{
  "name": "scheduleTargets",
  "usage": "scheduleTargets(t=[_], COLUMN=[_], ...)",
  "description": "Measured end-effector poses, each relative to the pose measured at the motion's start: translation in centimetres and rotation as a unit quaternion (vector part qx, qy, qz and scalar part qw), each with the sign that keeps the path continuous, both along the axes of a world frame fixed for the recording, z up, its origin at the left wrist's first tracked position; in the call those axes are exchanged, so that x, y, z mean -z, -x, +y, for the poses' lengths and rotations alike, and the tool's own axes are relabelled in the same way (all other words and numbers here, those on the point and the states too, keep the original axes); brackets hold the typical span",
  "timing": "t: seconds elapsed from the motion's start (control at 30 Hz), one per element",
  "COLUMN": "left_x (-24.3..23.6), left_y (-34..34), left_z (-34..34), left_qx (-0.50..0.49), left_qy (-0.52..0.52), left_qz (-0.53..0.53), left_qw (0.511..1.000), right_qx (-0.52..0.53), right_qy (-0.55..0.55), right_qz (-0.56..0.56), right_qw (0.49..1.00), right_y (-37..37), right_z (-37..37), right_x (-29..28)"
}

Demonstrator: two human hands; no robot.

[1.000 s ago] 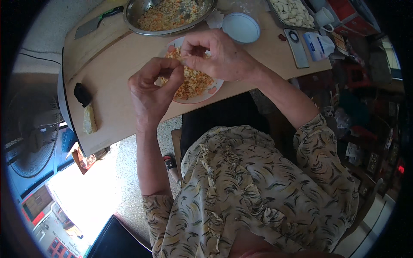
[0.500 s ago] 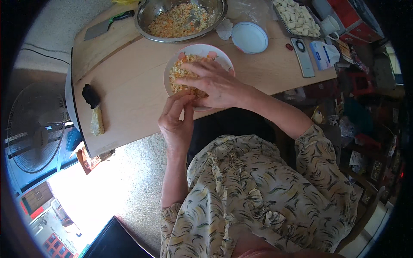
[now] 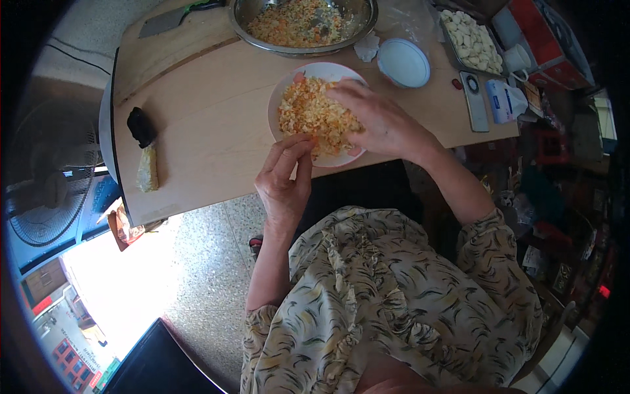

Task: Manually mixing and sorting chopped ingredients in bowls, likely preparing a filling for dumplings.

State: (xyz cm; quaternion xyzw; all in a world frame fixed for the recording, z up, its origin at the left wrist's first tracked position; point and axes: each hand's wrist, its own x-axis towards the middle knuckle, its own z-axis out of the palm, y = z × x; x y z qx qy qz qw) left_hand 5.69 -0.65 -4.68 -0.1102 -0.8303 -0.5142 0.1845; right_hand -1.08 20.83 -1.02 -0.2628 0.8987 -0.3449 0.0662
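Observation:
A white plate (image 3: 275, 98) with pink patterns on its rim lies near the table's front edge. Heaped in it is a finely chopped white, yellow and orange mixture (image 3: 318, 111). At the plate's near left rim, the thumb and fingertips of my left hand (image 3: 285, 172) are pinched together. An orange speck shows by those fingertips; whether they grip it I cannot make out. Over the right side of the heap reaches my right hand (image 3: 384, 125), fingers apart and curved, some tips touching or just above the mixture. Its palm side is hidden.
Behind the plate stands a large metal bowl (image 3: 367, 36) of similar mixture. Right of it are a pale blue-white bowl (image 3: 403, 64), a tray of dumplings (image 3: 472, 43), a phone (image 3: 475, 102) and a tissue pack (image 3: 505, 102). A cleaver (image 3: 163, 23) and a black-topped bag (image 3: 147, 167) lie left.
My right hand has moved right and off the middle of the heap, uncovering more of the mixture. My left hand now stands apart from it, still pinched. The view has shifted slightly.

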Motion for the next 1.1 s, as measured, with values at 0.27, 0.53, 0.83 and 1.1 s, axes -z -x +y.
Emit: scheduleTargets(t=[0.27, 0.53, 0.83, 1.1], left_x=[0.2, -0.1, 0.7, 1.0], left_y=[-0.2, -0.2, 0.1, 0.0], left_z=[0.1, 0.1, 0.2, 0.0], left_qx=[0.001, 0.0, -0.009, -0.02], left_qy=[-0.02, -0.026, -0.034, -0.091], left_qz=[-0.008, 0.008, 0.032, -0.001], left_qw=[1.0, 1.0, 0.999, 0.996], right_qx=[0.091, 0.094, -0.081, -0.019], right_qy=[-0.135, 0.128, -0.048, -0.033], right_qz=[-0.018, 0.001, 0.123, 0.04], right_qw=[0.986, 0.987, 0.988, 0.998], right_y=[1.2, 4.2, 2.7, 3.7], right_z=[-3.9, -3.1, -5.3, -1.4], right_x=[2.5, 0.0, 1.8, -0.5])
